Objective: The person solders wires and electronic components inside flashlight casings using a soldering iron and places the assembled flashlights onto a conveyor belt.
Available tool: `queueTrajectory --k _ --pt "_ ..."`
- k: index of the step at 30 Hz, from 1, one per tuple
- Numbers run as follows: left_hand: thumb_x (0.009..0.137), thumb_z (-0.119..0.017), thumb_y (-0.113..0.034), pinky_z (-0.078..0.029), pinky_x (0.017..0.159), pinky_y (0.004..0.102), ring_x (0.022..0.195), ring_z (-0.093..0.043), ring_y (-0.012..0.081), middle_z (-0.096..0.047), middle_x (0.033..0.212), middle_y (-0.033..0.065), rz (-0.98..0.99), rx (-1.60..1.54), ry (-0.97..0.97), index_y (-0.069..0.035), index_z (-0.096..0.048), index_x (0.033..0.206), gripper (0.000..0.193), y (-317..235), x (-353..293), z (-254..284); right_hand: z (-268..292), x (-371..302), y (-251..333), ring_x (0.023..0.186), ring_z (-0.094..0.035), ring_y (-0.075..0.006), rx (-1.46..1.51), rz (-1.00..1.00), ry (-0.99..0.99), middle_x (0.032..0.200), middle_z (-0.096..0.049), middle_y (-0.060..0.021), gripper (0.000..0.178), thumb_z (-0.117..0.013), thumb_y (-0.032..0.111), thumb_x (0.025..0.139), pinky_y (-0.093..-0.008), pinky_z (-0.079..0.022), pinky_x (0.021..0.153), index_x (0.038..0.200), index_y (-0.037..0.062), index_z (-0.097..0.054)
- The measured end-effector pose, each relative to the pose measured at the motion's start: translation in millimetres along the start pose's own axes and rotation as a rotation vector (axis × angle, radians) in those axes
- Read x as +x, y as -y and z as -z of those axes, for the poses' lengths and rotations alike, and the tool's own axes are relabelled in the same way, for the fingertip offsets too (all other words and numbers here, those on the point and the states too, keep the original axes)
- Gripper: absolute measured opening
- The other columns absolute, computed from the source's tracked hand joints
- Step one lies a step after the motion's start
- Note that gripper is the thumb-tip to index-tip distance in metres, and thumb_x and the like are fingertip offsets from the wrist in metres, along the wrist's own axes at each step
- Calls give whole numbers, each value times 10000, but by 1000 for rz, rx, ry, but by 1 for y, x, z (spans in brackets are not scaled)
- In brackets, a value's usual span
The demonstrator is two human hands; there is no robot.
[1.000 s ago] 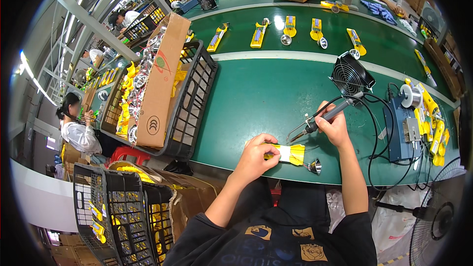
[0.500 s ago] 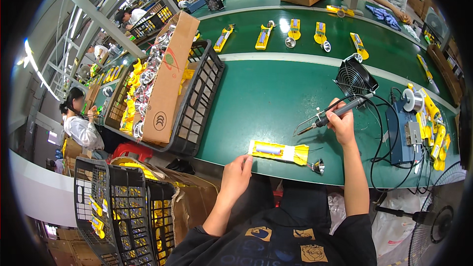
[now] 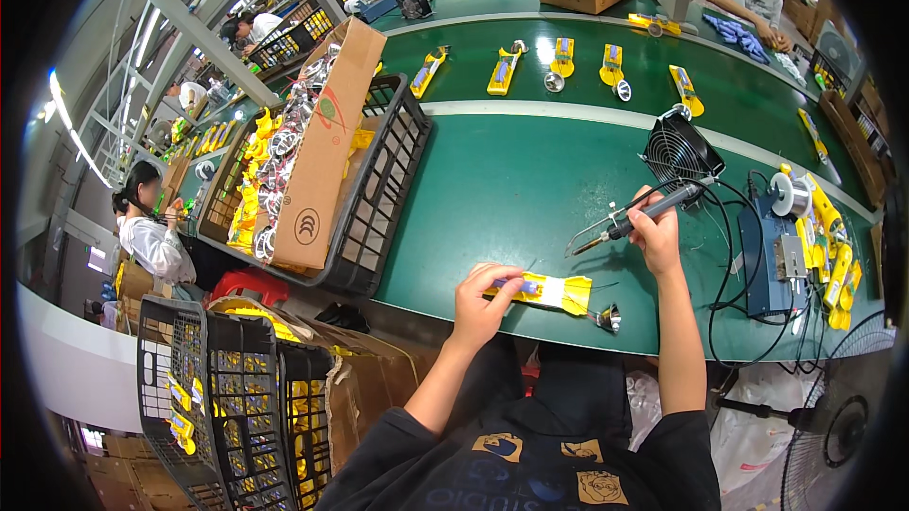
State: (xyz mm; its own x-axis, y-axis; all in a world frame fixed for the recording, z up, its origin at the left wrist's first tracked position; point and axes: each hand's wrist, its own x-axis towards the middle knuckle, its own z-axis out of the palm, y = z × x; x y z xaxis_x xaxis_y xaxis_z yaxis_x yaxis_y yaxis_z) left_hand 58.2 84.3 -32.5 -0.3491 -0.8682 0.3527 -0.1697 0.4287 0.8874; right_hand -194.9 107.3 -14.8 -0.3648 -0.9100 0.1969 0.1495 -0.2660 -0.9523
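A yellow flashlight housing (image 3: 565,294) lies flat near the front edge of the green bench, with a blue battery cell (image 3: 526,287) in it. My left hand (image 3: 485,303) is closed over the housing's left end, fingertips at the cell; the thumb's exact hold is hidden. A silver reflector (image 3: 609,319) rests at the housing's right end among thin wires. Gripped in my right hand (image 3: 656,232) is a soldering iron (image 3: 632,223) with a thin curved metal tube alongside. Its tip points left and down, above the bench and apart from the housing.
A small black fan (image 3: 678,153) stands behind the iron. To the right are a blue box (image 3: 765,260), black cables and a solder spool (image 3: 793,194). A black crate (image 3: 379,198) of parts stands left. More housings lie on the green belt (image 3: 454,47) beyond; co-workers sit farther off.
My left hand has moved right and up from the housing's left corner onto its left end and the cell. My right hand and the iron have barely moved.
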Motion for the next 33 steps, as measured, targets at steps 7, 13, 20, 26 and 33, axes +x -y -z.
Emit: queueTrajectory --k 7,13,20,26,33 --pt "664 -621 -81 -374 652 280 667 -483 179 -553 670 39 -207 195 196 -47 -596 694 52 2 4 1 -3 -3 2 409 -392 -33 -58 -58 114 545 -427 14 173 -557 181 668 -151 -279 353 677 57 -437" --pt "660 -631 -120 -360 678 277 698 -464 178 -511 655 16 -193 263 331 -70 -604 715 79 -1 7 8 -7 -7 6 465 -411 -56 -64 -77 263 559 -435 0 158 -559 152 657 -186 -327 426 667 39 -449" --pt "670 -630 -138 -349 702 282 702 -460 170 -508 668 8 -208 311 385 -79 -607 721 82 -3 9 10 -11 -10 1 483 -414 -54 -74 -81 321 576 -428 5 173 -572 159 668 -196 -328 438 683 30 -457" --pt "665 -640 -136 -354 656 274 674 -447 164 -505 651 9 -234 318 367 -71 -614 706 81 -2 10 9 -12 -11 2 495 -416 -51 -78 -112 344 591 -430 7 155 -567 138 671 -198 -327 444 693 28 -459" --pt "664 -640 -135 -353 643 271 665 -444 162 -502 641 7 -229 323 368 -70 -614 700 80 -3 11 8 -12 -12 2 512 -405 -46 -121 -120 350 594 -422 15 145 -564 133 677 -197 -315 451 698 31 -463"
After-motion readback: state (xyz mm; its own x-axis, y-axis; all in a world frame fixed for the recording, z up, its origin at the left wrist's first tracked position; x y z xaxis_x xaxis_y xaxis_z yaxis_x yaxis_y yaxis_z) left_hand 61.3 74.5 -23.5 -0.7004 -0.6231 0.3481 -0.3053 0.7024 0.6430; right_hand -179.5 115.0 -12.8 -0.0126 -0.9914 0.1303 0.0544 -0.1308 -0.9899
